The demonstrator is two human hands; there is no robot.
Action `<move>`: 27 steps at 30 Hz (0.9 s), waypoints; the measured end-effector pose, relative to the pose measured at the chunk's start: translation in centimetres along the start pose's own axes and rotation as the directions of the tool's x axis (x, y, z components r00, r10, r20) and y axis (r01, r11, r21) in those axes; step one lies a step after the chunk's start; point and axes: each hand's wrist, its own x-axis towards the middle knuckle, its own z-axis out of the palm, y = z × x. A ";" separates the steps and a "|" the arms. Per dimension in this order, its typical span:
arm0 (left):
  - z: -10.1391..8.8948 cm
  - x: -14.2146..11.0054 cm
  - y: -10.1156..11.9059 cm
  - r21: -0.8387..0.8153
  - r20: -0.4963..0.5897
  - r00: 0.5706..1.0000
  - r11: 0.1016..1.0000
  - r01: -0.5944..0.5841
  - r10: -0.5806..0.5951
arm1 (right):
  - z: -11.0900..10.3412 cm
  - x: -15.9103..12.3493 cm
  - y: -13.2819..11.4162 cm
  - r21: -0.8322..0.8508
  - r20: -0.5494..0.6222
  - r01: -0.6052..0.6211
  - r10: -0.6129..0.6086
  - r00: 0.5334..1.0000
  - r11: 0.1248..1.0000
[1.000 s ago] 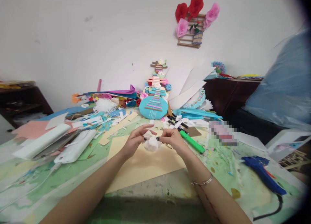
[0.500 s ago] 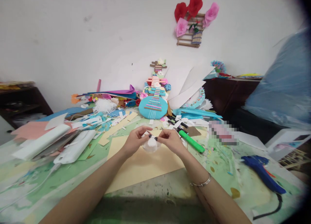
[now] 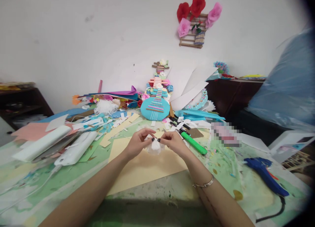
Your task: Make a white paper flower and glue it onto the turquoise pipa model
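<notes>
My left hand and my right hand meet over the middle of the table, both pinching a small crumpled white paper piece between thumb and fingers. The fingertips of the two hands nearly touch above it. The white piece hangs just above a cream paper sheet lying flat on the table. A silver bracelet circles my right wrist.
A green marker lies just right of my right hand. A blue glue gun rests at the right. White foam pieces and paper scraps crowd the left. A blue paper guitar leans on the wall behind.
The hands drew slightly closer together and the white piece was squeezed and turned between the fingertips. Both arms stay in nearly the same place.
</notes>
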 end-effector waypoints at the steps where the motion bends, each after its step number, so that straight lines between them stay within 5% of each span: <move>1: 0.0 0.0 0.0 0.004 -0.002 1.000 1.000 -0.001 0.001 | 0.0 0.0 -0.1 0.009 0.000 -0.006 0.006 1.000 1.000; 27: -0.3 0.0 0.0 0.038 0.030 0.999 0.999 0.023 -0.024 | -0.1 -0.1 -0.1 0.008 0.028 -0.018 0.018 0.999 1.000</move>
